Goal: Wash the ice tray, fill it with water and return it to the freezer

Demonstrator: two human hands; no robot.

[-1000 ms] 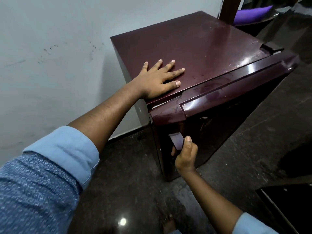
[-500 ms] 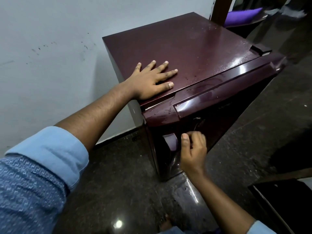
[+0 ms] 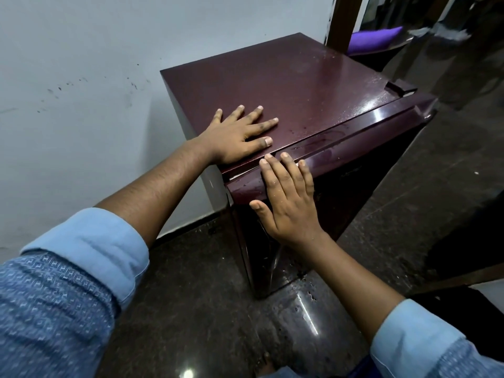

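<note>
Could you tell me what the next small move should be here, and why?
Probably a firm push with the right hand, whose flat palm lies on the fridge door at its top edge. A thin pale gap shows at the near corner, so the seal may not be seated. The left hand lies flat on the fridge top, bracing it.

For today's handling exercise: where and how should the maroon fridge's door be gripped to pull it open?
Probably at the door's near-left edge, from the front: the right hand covers that corner, and the hinge cap sits at the far end.
</note>
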